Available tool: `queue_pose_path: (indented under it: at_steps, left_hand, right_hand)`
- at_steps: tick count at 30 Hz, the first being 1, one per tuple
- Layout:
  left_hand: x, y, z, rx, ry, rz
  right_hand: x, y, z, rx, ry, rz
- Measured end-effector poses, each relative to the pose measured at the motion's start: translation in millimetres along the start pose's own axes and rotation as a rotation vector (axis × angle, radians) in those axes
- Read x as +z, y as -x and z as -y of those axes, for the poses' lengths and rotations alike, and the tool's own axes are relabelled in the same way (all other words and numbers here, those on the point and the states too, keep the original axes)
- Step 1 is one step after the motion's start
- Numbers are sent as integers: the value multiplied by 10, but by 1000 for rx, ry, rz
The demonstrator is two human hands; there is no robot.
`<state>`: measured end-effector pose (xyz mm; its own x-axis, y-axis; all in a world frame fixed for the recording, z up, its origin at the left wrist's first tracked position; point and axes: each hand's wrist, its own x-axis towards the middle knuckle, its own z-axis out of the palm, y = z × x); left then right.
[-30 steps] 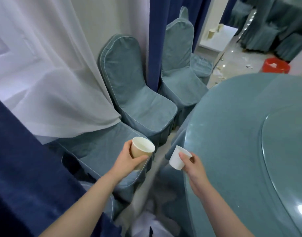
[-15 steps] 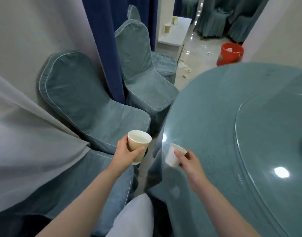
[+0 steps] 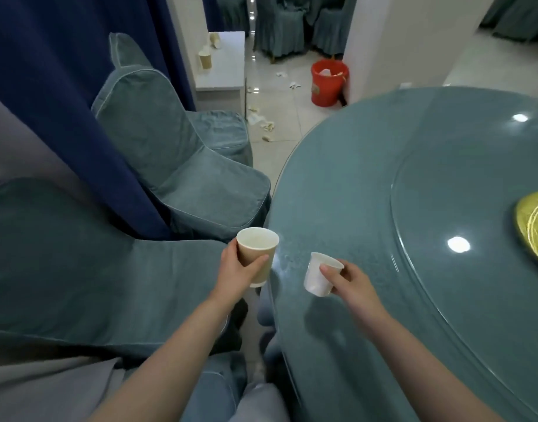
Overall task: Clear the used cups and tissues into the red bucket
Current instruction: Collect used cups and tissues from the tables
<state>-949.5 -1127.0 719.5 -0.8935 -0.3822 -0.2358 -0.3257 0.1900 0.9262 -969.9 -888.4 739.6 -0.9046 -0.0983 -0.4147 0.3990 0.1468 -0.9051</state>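
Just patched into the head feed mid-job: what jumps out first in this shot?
Two cups held up in the foreground: the left hand grips a brown paper cup, the right hand pinches a small white cup over the edge of the round teal table. Farther off, the red bucket stands on the tiled floor by a white pillar, with tissue scraps scattered nearby.

I count four paper cups: a brown cup (image 3: pixel 257 254) and a small white cup (image 3: pixel 321 275) near the desk's (image 3: pixel 368 190) left edge, and two cups (image 3: pixel 205 60) on the far side table (image 3: pixel 223 71). One red bucket (image 3: pixel 328 83). One gold plate (image 3: pixel 535 226) at the desk's right edge. Two hands.
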Motion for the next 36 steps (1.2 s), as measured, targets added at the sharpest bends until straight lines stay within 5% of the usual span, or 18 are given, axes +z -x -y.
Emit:
queue_pose_path:
  at_steps: [21, 36]
  left_hand:
    - [773, -1148, -385, 43, 16, 434]
    - [1211, -3328, -1006, 51, -87, 793]
  right_hand:
    - [-370, -683, 242, 24, -169, -302]
    - [-116, -2195, 870, 28, -371, -561]
